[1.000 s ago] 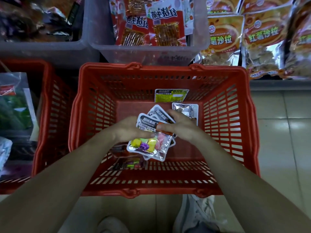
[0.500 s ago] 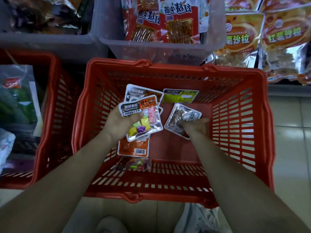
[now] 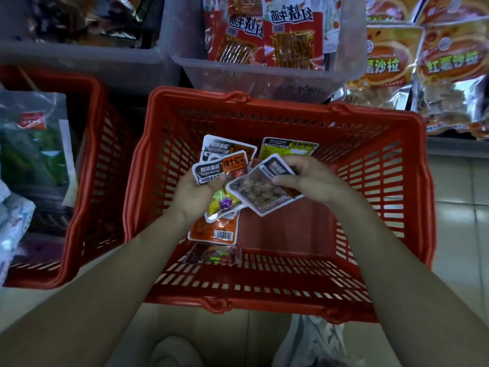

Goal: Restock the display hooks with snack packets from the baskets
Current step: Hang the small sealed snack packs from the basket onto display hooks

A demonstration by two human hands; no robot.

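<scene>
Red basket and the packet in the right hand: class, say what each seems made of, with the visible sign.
Red basket: looks like moulded rigid plastic, slightly glossy; slotted walls and rim in one piece. Packet in the right hand: probably thin glossy plastic film; brown contents show through, white sealed border.

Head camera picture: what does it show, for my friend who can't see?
Over a red basket, the left hand grips several candy packets and the right hand pinches a packet of brown snacks. Other packets lie in the basket.
</scene>
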